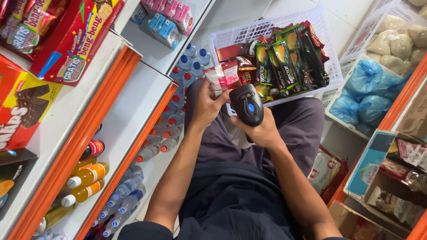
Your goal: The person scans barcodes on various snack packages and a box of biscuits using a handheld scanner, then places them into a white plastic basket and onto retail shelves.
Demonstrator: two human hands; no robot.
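My left hand [207,104] holds a small red and white snack packet [222,76] up in front of the basket. In my right hand [262,129] is a black handheld barcode scanner [247,106] with a blue button, its head aimed at the packet. Just beyond both hands, a white plastic basket [267,29] rests on my lap, filled with several dark green and red snack packets [284,60].
White shelves with orange edges [100,118] stand at left, holding red boxes [73,38], orange drink bottles [84,180] and water bottles [124,204]. At right are baskets of blue bags [367,89] and pale bags [396,40], plus boxed goods [391,178].
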